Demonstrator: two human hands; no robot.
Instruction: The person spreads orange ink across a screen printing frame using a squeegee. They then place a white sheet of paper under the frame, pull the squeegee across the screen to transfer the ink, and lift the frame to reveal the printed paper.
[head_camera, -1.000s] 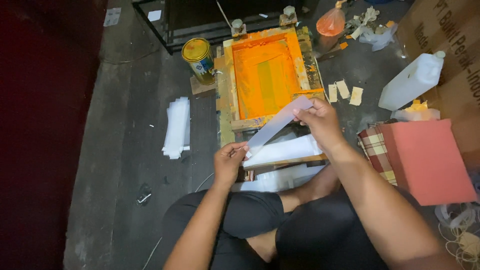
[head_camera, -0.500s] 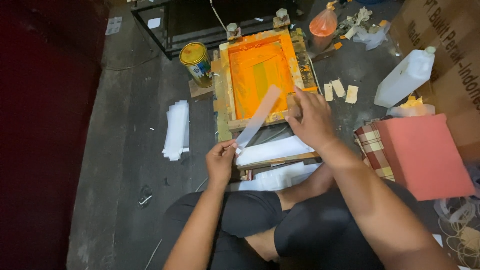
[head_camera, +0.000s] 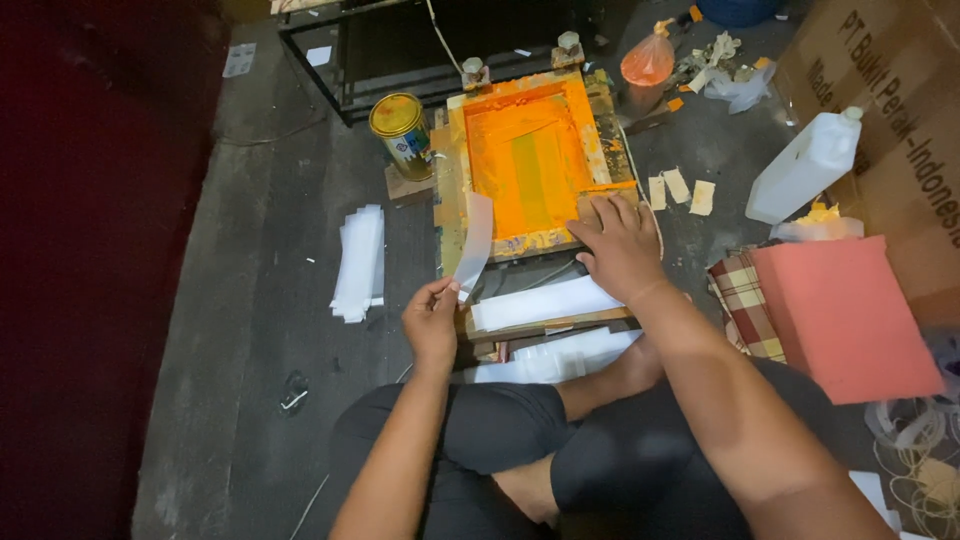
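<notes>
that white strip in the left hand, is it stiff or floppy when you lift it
Probably thin and light: the left hand pinches the white strip by its lower end alone. It stands nearly upright with only a slight bend, so likely somewhat springy rather than limp. A draught might sway it.

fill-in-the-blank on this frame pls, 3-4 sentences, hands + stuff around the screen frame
1. The left hand pinches a thin white ____ by its lower end.
2. The right hand lies flat on the near right corner of the printing frame, whose mesh is coated in ____ ink.
3. Left of the frame stands a round ____ with yellow paint in it.
4. The stack of white strips lies on the floor to the ____ of the frame.

Missing words: strip; orange; can; left
</notes>
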